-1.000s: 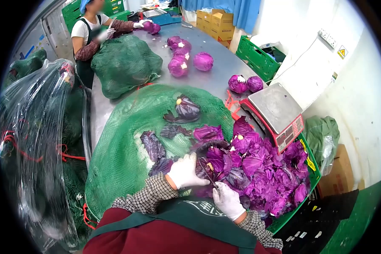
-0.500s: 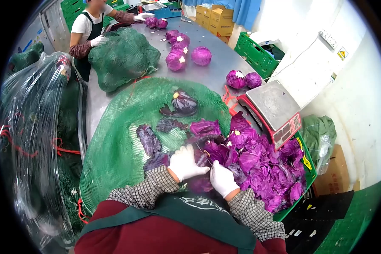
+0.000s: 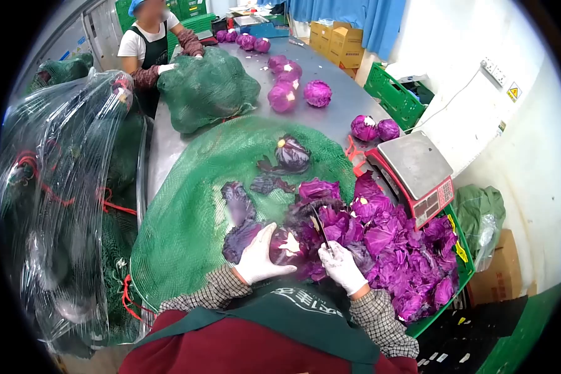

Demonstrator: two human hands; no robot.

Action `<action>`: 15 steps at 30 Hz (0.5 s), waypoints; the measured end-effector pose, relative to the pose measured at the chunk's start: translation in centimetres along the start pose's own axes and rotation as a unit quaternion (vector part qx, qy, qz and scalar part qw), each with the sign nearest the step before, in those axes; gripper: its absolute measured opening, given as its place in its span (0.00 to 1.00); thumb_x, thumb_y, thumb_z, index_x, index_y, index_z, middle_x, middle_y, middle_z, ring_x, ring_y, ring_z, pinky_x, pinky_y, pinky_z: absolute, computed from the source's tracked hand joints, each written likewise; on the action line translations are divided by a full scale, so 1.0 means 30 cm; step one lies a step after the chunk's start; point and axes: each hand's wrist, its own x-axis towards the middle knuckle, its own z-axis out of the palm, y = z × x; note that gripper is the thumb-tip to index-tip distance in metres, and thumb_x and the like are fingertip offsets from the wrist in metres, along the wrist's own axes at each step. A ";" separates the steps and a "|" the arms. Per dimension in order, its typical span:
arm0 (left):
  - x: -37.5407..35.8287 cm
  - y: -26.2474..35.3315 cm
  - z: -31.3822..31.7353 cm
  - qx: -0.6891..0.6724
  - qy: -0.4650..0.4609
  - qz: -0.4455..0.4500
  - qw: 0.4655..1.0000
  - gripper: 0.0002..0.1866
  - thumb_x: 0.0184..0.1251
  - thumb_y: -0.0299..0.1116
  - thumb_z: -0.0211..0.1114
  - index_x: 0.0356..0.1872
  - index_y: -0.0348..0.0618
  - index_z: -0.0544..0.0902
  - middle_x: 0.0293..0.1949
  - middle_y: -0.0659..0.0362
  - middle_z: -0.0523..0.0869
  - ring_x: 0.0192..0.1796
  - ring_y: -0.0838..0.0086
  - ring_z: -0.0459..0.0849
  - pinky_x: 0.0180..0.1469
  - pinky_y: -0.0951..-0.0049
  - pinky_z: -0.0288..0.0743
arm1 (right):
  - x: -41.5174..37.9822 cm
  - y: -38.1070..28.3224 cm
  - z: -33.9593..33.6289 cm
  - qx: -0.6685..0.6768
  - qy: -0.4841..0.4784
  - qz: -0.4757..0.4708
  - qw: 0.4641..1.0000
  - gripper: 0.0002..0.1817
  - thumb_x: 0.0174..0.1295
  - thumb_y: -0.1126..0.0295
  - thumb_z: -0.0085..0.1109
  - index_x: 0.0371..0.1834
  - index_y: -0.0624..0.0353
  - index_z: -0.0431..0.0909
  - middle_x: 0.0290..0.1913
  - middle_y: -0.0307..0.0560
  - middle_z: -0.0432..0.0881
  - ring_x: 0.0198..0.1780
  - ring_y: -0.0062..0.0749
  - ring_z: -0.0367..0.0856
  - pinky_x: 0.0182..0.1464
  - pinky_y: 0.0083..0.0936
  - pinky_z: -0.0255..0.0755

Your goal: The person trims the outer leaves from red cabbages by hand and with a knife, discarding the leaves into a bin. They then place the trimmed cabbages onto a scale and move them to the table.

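Observation:
A dark purple cabbage [image 3: 282,247] with a pale cut stem stands in front of me on the green mesh bag [image 3: 181,206]. Around its left side curves my left hand [image 3: 260,258], white-gloved, thumb apart from the fingers, touching it. My right hand [image 3: 341,267], also gloved, is closed on the handle of a knife [image 3: 321,225], whose blade points up and away, right of the cabbage. Loose dark leaves [image 3: 238,202] and another dark cabbage [image 3: 292,154] lie on the mesh. Many purple leaves [image 3: 386,249] fill the green crate [image 3: 464,274] beside my right hand.
A red scale [image 3: 416,163] stands at the right. Trimmed cabbages [image 3: 318,93] sit on the metal table [image 3: 340,124]. Across it, a co-worker [image 3: 149,47] touches a full mesh bag [image 3: 209,90]. Plastic-wrapped sacks [image 3: 56,206] are at the left, a green crate [image 3: 393,96] beyond.
My hands have moved apart, and the cabbage's cut stem and the knife now show between them. The co-worker's outstretched hand has come back to the full bag. The view has shifted slightly.

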 end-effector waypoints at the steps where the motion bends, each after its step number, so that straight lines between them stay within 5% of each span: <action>1: -0.001 0.000 0.004 0.006 -0.003 0.003 1.000 0.63 0.41 0.62 0.77 0.72 0.30 0.55 0.69 0.39 0.64 0.73 0.49 0.63 0.74 0.60 0.58 | -0.007 -0.030 -0.014 0.082 0.004 0.099 0.992 0.06 0.67 0.72 0.55 0.43 0.63 0.76 0.33 0.48 0.80 0.30 0.32 0.80 0.34 0.26 0.74; 2: 0.004 0.002 0.006 0.013 -0.004 0.008 1.000 0.63 0.41 0.62 0.77 0.72 0.30 0.55 0.69 0.39 0.64 0.73 0.49 0.63 0.74 0.60 0.58 | -0.004 -0.079 -0.038 0.164 0.024 0.196 0.967 0.08 0.68 0.72 0.56 0.46 0.63 0.77 0.33 0.46 0.80 0.31 0.27 0.81 0.35 0.22 0.74; 5: 0.039 0.003 0.002 -0.002 -0.013 0.035 0.999 0.62 0.41 0.59 0.77 0.72 0.31 0.56 0.69 0.39 0.65 0.72 0.50 0.64 0.73 0.60 0.59 | 0.013 -0.117 -0.081 0.020 0.100 0.006 0.995 0.11 0.71 0.69 0.53 0.51 0.65 0.76 0.37 0.47 0.82 0.34 0.27 0.83 0.39 0.22 0.76; 6: 0.048 0.002 0.002 -0.014 -0.019 0.044 0.999 0.60 0.41 0.58 0.77 0.72 0.31 0.57 0.68 0.39 0.65 0.72 0.50 0.65 0.73 0.60 0.60 | 0.029 -0.167 -0.109 0.130 0.059 0.128 0.981 0.13 0.72 0.71 0.51 0.54 0.66 0.75 0.45 0.53 0.82 0.42 0.33 0.85 0.46 0.25 0.77; 7: 0.054 0.000 0.000 -0.025 -0.025 0.053 0.998 0.59 0.41 0.57 0.77 0.71 0.32 0.58 0.68 0.39 0.66 0.71 0.50 0.65 0.73 0.60 0.60 | 0.036 -0.171 -0.098 0.125 0.066 0.112 0.984 0.13 0.72 0.71 0.51 0.54 0.67 0.75 0.47 0.55 0.81 0.45 0.36 0.84 0.49 0.27 0.77; 11: 0.139 0.038 -0.076 0.034 -0.128 0.272 0.953 0.55 0.43 0.46 0.76 0.73 0.35 0.57 0.71 0.39 0.61 0.72 0.50 0.64 0.71 0.61 0.63 | 0.068 -0.151 -0.067 0.061 0.065 0.022 0.996 0.17 0.72 0.71 0.49 0.59 0.68 0.73 0.55 0.60 0.79 0.57 0.47 0.79 0.61 0.33 0.72; 12: 0.168 0.013 -0.066 -0.007 -0.132 0.298 0.945 0.56 0.44 0.45 0.77 0.74 0.34 0.55 0.73 0.39 0.58 0.74 0.50 0.59 0.74 0.59 0.57 | 0.068 -0.094 -0.024 0.010 0.060 -0.019 0.998 0.19 0.72 0.69 0.50 0.61 0.69 0.72 0.57 0.62 0.78 0.59 0.49 0.78 0.62 0.34 0.72; 13: 0.203 0.002 -0.071 -0.034 -0.132 0.276 0.952 0.57 0.45 0.43 0.77 0.75 0.35 0.53 0.73 0.39 0.57 0.75 0.50 0.58 0.76 0.60 0.54 | 0.057 -0.053 0.004 -0.041 0.055 -0.061 0.996 0.21 0.71 0.68 0.50 0.63 0.69 0.71 0.59 0.63 0.77 0.61 0.50 0.77 0.64 0.34 0.71; 14: 0.217 -0.022 -0.088 0.000 -0.105 0.244 0.964 0.58 0.45 0.42 0.78 0.76 0.35 0.52 0.74 0.39 0.56 0.76 0.50 0.56 0.76 0.60 0.52 | 0.070 -0.069 -0.006 0.041 0.035 0.029 0.998 0.22 0.72 0.68 0.48 0.65 0.70 0.69 0.60 0.63 0.77 0.62 0.50 0.77 0.65 0.35 0.70; 15: 0.230 -0.058 -0.109 0.035 -0.078 0.215 0.973 0.59 0.45 0.41 0.78 0.76 0.36 0.50 0.74 0.39 0.55 0.77 0.51 0.55 0.77 0.60 0.50 | 0.071 -0.061 -0.004 0.025 0.035 0.020 0.999 0.22 0.72 0.68 0.47 0.65 0.70 0.68 0.61 0.63 0.76 0.62 0.50 0.77 0.66 0.35 0.70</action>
